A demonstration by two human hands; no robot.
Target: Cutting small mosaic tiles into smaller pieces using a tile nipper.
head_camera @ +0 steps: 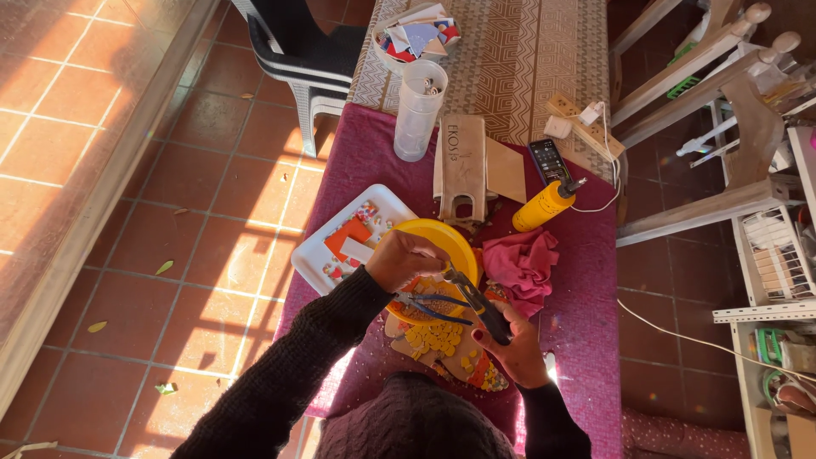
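- Head view looks down on a person seated at a magenta-covered table (586, 280), working over a yellow bowl (455, 240).
- Risk: a chip cut by the nippers (466, 293) could fly past the bowl's rim and scatter over the cloth, since the tool's head sits close to that edge.
- Risk: the left fingers pinch right by the cutting end and could get nicked.
- Left hand (399, 257) arches over the bowl, fingers closed on what seems a small tile piece; it is too small to be sure.
- Right hand (514, 344) sits lower, near the body, fist clenched round the nipper handles.
- Yellow tile bits cover a mosaic board (442, 344) beneath the bowl.
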